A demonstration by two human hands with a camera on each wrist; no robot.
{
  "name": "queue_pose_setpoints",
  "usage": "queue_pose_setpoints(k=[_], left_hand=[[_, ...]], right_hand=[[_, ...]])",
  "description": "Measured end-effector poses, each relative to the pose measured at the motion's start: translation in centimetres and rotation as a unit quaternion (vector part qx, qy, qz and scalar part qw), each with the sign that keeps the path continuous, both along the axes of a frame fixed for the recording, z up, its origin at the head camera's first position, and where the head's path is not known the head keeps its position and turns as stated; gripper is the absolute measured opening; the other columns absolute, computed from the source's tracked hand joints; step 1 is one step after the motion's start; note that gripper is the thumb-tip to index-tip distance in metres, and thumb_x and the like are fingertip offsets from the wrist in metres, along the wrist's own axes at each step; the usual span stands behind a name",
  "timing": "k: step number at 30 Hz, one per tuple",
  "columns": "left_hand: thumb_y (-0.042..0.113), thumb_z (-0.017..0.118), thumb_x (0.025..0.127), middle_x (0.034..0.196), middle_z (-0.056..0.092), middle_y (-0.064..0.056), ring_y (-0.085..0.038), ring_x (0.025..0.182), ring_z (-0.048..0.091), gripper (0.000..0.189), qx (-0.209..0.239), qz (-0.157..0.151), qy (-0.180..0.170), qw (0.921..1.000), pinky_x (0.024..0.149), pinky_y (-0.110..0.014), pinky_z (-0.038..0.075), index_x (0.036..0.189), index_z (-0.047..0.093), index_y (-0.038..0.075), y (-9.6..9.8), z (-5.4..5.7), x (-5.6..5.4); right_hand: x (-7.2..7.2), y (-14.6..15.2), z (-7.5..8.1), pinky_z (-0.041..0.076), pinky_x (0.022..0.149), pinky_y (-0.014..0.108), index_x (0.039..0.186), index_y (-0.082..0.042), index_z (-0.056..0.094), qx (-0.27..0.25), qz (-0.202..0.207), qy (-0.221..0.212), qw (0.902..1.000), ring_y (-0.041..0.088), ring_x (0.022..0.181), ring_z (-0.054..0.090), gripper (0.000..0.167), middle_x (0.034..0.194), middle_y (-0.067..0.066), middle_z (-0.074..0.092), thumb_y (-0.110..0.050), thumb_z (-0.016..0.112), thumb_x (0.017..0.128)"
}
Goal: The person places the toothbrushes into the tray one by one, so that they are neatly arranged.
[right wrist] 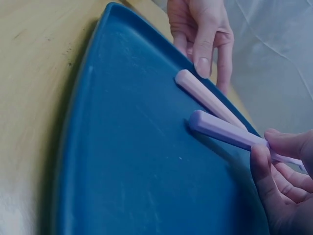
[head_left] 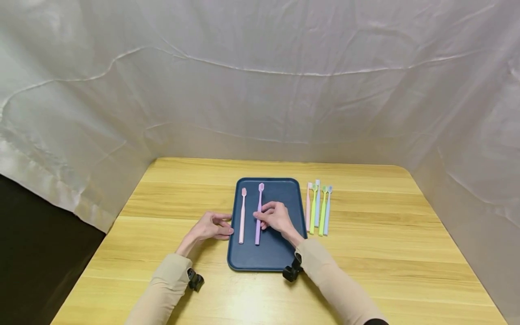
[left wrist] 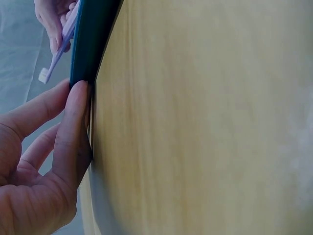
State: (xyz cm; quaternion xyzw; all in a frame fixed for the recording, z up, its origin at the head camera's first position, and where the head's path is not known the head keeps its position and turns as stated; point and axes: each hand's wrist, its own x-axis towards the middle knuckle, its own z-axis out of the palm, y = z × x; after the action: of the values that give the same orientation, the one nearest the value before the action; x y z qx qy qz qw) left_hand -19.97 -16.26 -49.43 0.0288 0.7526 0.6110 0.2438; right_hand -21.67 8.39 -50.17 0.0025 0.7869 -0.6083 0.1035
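A dark blue tray (head_left: 266,259) lies on the wooden table. My right hand (head_left: 278,217) pinches a purple toothbrush (head_left: 257,234) by its handle between thumb and fingers, over the tray's middle, bristle head pointing away. In the right wrist view, the purple handle (right wrist: 222,129) casts a shadow on the tray and seems slightly raised. To its left, a pink toothbrush (head_left: 242,221) lies on the tray, roughly parallel. My left hand (head_left: 210,226) rests its fingertips against the tray's left rim; the left wrist view shows the fingers (left wrist: 73,105) fairly straight at that edge.
Right of the tray, several toothbrushes lie side by side on the table (head_left: 365,243): a pink one (head_left: 308,212), green ones (head_left: 322,216) and blue ones (head_left: 327,214). Pale grey curtains (head_left: 260,104) hang behind the table and along both sides.
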Motion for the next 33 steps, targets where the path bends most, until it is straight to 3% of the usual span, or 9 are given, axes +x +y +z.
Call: queue_pose_setpoints(k=[7, 16, 27, 33], left_hand=[[-0.008, 0.072, 0.085, 0.093, 0.071, -0.015, -0.015, 0.074, 0.072, 0.062, 0.002, 0.005, -0.004, 1.0, 0.076, -0.032, 0.068, 0.141, 0.047, -0.014, 0.0, 0.0, -0.1], [-0.007, 0.072, 0.086, 0.093, 0.071, -0.016, -0.015, 0.075, 0.072, 0.062, 0.002, 0.003, -0.003, 1.0, 0.077, -0.032, 0.068, 0.142, 0.047, -0.013, 0.0, -0.1, -0.2], [-0.008, 0.072, 0.085, 0.093, 0.072, -0.016, -0.015, 0.075, 0.072, 0.062, 0.004, 0.003, -0.003, 1.0, 0.077, -0.032, 0.068, 0.142, 0.046, -0.013, 0.0, -0.1, -0.2], [-0.008, 0.072, 0.085, 0.094, 0.071, -0.017, -0.015, 0.075, 0.072, 0.063, 0.003, 0.002, -0.003, 1.0, 0.078, -0.033, 0.068, 0.142, 0.046, -0.014, 0.0, -0.2, -0.1]], right_hand=[[0.0, -0.7, -0.3, 0.062, 0.047, 0.027, 0.099, 0.004, 0.065, 0.002, 0.001, 0.017, 0.9998, 0.008, 0.046, 0.062, 0.023, 0.069, 0.01, 0.071, -0.01, 0.079, 0.087], [-0.1, -1.2, -0.7, 0.061, 0.044, 0.027, 0.093, 0.003, 0.066, 0.039, 0.003, 0.041, 0.9984, 0.005, 0.042, 0.06, 0.021, 0.063, 0.006, 0.068, -0.011, 0.079, 0.086], [0.0, -1.6, -0.7, 0.06, 0.042, 0.026, 0.097, 0.002, 0.067, 0.089, -0.005, 0.057, 0.9944, 0.005, 0.041, 0.06, 0.024, 0.064, 0.008, 0.071, -0.014, 0.08, 0.085], [0.3, -1.3, -0.7, 0.061, 0.044, 0.028, 0.101, 0.003, 0.067, 0.072, 0.005, 0.068, 0.995, 0.006, 0.042, 0.062, 0.028, 0.065, 0.009, 0.071, -0.017, 0.08, 0.086]])
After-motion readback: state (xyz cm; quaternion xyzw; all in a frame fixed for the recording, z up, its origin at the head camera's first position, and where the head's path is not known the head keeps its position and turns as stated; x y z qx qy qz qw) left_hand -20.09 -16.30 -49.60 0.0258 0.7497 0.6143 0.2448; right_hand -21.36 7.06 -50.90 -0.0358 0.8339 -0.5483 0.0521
